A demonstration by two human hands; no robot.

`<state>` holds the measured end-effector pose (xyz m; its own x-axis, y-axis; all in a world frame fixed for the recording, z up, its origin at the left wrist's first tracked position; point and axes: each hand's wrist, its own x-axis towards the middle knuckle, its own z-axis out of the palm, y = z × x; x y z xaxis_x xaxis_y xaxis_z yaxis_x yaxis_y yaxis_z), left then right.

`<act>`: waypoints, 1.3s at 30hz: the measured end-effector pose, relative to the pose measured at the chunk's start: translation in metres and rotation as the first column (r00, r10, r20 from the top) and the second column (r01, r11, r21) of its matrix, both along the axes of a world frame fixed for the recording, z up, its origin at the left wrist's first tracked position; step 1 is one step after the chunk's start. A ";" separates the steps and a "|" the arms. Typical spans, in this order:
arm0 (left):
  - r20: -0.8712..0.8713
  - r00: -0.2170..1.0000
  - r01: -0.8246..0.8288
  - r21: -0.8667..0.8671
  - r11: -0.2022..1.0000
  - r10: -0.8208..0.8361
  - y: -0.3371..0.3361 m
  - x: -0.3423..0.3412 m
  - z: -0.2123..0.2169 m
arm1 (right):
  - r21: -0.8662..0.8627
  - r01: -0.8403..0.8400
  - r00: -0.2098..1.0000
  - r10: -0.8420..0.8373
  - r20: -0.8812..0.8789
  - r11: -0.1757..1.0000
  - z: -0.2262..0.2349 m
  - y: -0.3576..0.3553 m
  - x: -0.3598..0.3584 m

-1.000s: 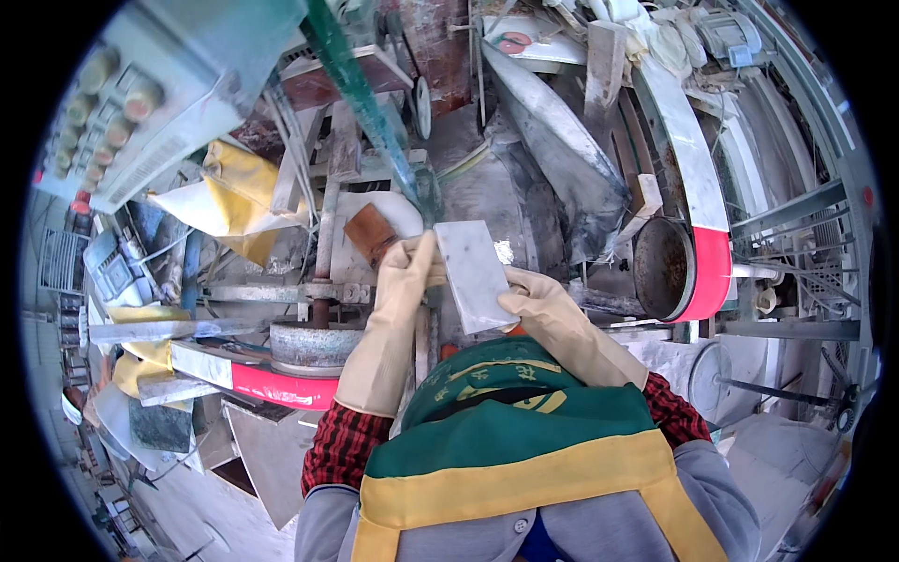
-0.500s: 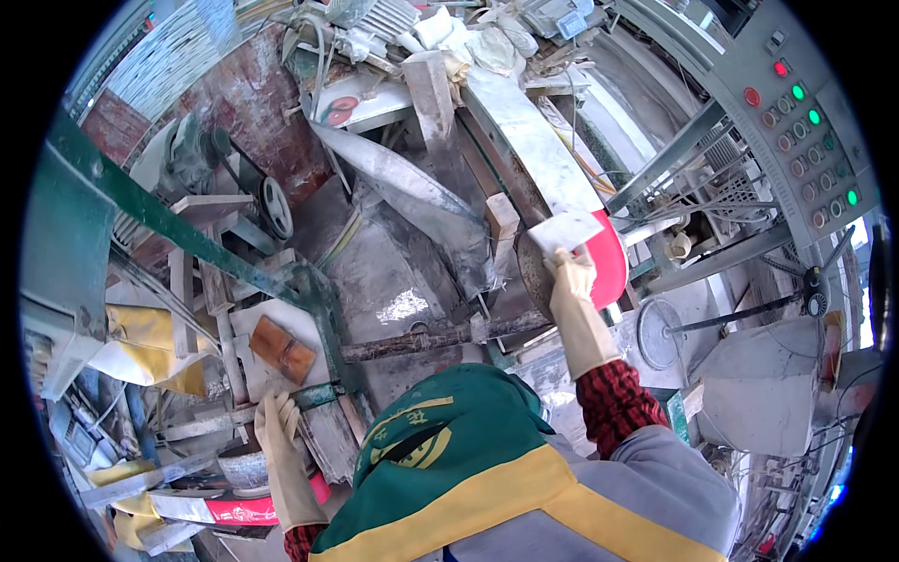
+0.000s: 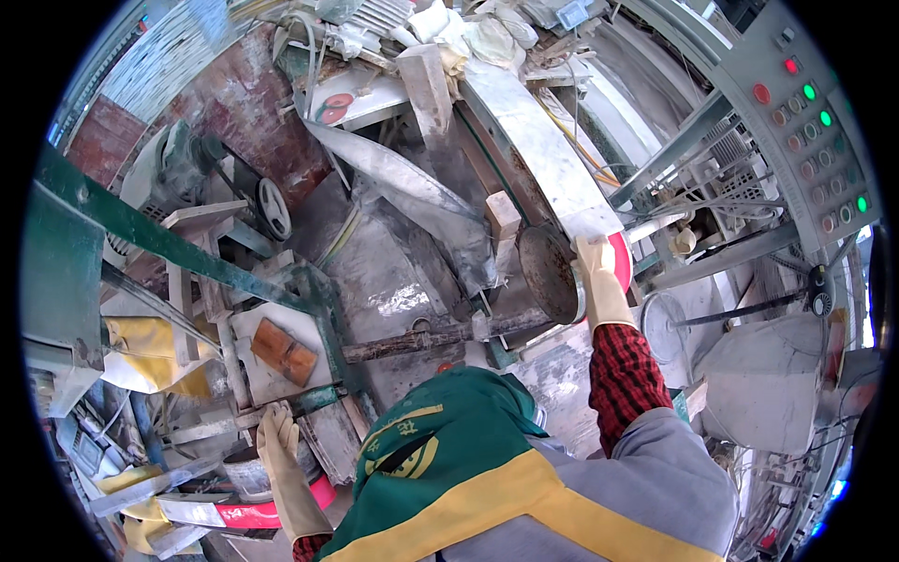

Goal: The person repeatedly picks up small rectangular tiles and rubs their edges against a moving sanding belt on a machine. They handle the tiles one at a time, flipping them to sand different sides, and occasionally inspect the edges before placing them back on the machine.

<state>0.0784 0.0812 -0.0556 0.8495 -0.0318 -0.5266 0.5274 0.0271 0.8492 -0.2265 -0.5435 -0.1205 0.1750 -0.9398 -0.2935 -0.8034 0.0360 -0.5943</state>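
My right hand, in a cream rubber glove, is at the near end of a pale belt. Its fingers close on the near edge of a white tile, which lies against the belt surface; the tile's outline partly blends into it. Bright red shows beside the glove where the belt curves round a rusty drum. At lower left, my gloved left hand holds nothing, its fingers stretched out near a green frame bar. Close to it are a round metal pulley and a red-and-white band.
A brown block lies on a white board at left, near a green beam. A handwheel stands behind. At right are a control panel with lit buttons and a grey box. Cloths pile up at the far end.
My right hand has moved slightly right with the white tile, which now lies along the belt instead of jutting left over its edge. My left hand stays near the frame bar.
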 end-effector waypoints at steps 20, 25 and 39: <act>0.464 0.881 -0.464 0.885 -0.023 0.092 0.265 0.006 -0.005 | 0.247 -0.809 0.585 0.685 0.434 0.534 -0.020 0.256 0.137; 0.366 0.930 -0.364 0.930 -0.049 0.030 0.361 0.026 -0.065 | 0.242 -0.836 0.548 0.729 0.410 0.492 -0.006 0.277 0.151; 0.266 0.956 -0.267 0.964 -0.005 0.128 0.300 0.034 -0.009 | 0.305 -0.770 0.637 0.653 0.410 0.560 -0.032 0.303 0.104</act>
